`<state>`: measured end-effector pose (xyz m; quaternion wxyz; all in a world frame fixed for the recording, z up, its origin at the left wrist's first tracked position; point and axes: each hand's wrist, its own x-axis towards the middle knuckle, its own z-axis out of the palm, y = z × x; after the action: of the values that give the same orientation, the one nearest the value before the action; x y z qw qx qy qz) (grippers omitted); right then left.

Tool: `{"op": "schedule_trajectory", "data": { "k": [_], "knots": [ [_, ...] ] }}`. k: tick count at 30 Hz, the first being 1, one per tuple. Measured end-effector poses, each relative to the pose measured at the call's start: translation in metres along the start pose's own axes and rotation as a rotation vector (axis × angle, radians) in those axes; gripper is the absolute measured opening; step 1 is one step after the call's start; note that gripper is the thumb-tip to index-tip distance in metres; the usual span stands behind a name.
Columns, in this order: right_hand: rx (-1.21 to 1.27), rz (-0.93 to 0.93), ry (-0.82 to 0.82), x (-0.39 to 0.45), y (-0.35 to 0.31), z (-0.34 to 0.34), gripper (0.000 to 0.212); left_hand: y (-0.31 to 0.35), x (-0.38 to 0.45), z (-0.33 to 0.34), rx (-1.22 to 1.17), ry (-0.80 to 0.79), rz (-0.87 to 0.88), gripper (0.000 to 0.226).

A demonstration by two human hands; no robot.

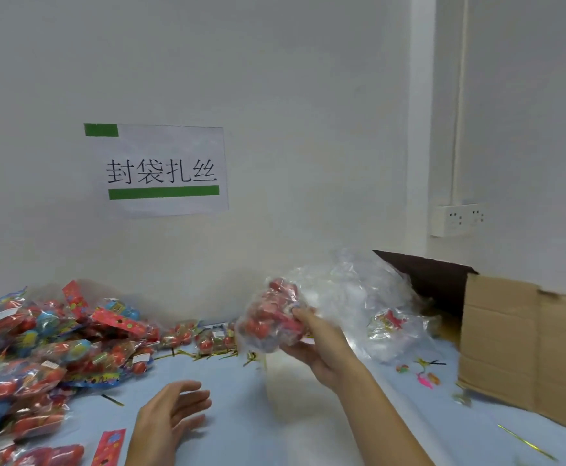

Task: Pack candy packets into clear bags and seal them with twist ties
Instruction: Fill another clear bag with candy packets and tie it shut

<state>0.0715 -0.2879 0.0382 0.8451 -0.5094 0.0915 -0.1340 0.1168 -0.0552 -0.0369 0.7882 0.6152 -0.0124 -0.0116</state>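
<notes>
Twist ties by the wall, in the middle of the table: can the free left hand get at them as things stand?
Probably yes. The left hand is open and holds nothing, and bare table lies between it and the twist ties. The right hand, holding the filled bag, is off to the side.

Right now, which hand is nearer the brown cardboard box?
Right. The right hand holds a bagged candy packet just left of the cardboard box; the left hand hovers farther left.

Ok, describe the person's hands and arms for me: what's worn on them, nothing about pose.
Both are bare. The left hand and right hand have no gloves, rings or watch showing, and the right forearm is uncovered as far as the frame shows, no sleeve in view.
</notes>
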Motion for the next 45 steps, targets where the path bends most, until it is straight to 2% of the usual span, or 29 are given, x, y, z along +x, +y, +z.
{"op": "schedule_trajectory", "data": {
  "k": [6,9,11,12,14,15,17,20,22,25,27,32,36,41,45],
  "knots": [
    [0.282,-0.289,0.286,0.007,-0.083,-0.034,0.013,-0.002,0.01,0.0,0.072,-0.026,-0.001,0.031],
    [0.45,-0.496,0.366,0.008,-0.13,-0.053,0.017,-0.007,0.012,-0.004,0.079,-0.039,0.03,0.033],
    [0.49,-0.686,0.42,0.011,-0.15,-0.063,0.036,-0.009,0.013,-0.005,0.078,-0.038,0.034,0.033],
    [0.468,-0.75,0.454,0.013,-0.156,-0.069,0.06,-0.009,0.014,-0.005,0.08,-0.039,0.036,0.032],
    [0.335,-0.675,0.43,0.016,-0.157,-0.078,0.101,-0.01,0.015,-0.005,0.083,-0.043,0.041,0.031],
    [0.246,-0.585,0.342,0.014,-0.152,-0.08,0.103,-0.01,0.015,-0.005,0.085,-0.048,0.045,0.03],
    [0.033,-0.417,0.167,0.01,-0.134,-0.077,0.083,-0.01,0.013,-0.004,0.1,-0.058,0.053,0.028],
    [-0.423,-0.247,0.04,0.007,-0.095,-0.067,0.051,-0.009,0.01,-0.002,0.136,-0.072,0.075,0.028],
    [-0.829,-0.13,-0.054,0.005,-0.068,-0.059,0.049,-0.009,0.011,-0.002,0.167,-0.085,0.077,0.029],
    [-1.407,0.027,-0.196,0.006,-0.031,-0.056,0.079,-0.01,0.011,-0.001,0.217,-0.1,0.072,0.031],
    [-1.611,0.111,-0.238,0.008,-0.003,-0.055,0.098,-0.011,0.009,-0.001,0.248,-0.104,0.095,0.031],
    [-1.887,0.222,-0.299,0.01,0.037,-0.059,0.107,-0.016,0.003,0.002,0.371,-0.118,0.168,0.034],
    [-1.892,0.202,-0.294,0.011,0.031,-0.069,0.103,-0.017,-0.002,0.006,0.449,-0.122,0.211,0.036],
    [-1.877,0.123,-0.235,0.012,0.034,-0.074,0.083,-0.014,-0.008,0.005,0.489,-0.133,0.231,0.036],
    [-1.811,0.015,-0.177,0.013,0.041,-0.065,0.049,-0.01,-0.012,0.004,0.493,-0.141,0.225,0.035]
  ]
}}
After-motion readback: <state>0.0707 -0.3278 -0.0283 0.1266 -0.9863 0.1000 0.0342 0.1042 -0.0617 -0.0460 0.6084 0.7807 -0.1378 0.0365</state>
